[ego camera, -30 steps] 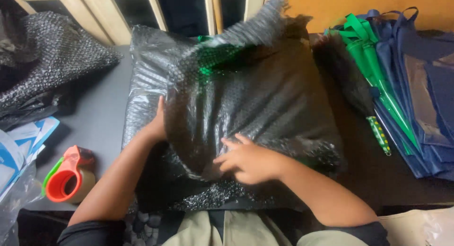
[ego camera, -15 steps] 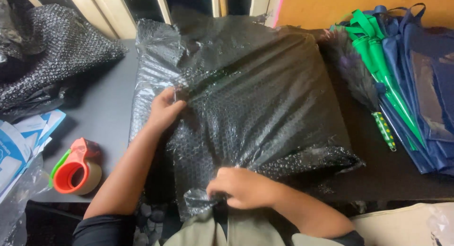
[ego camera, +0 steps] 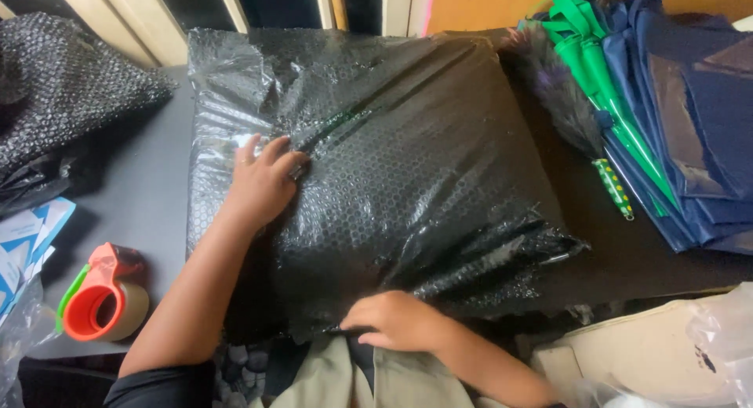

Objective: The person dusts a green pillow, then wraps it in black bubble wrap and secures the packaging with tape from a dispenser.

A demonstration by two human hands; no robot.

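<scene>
The bundle wrapped in black bubble wrap (ego camera: 408, 165) lies flat in the middle of the dark table (ego camera: 149, 196), right in front of me, a little green showing through the film near its upper left. My left hand (ego camera: 259, 184) rests on its left part, palm down, fingers spread flat on the wrap. My right hand (ego camera: 396, 320) sits at the near edge with fingers curled on the loose end of the wrap, pinching it. To the left stands an orange tape dispenser (ego camera: 98, 302), with blue-and-white papers (ego camera: 27, 239) beside it and another heap of black bubble wrap (ego camera: 67, 90) farther back. To the right lie green umbrellas (ego camera: 608, 102) and navy bags (ego camera: 690, 118).
</scene>
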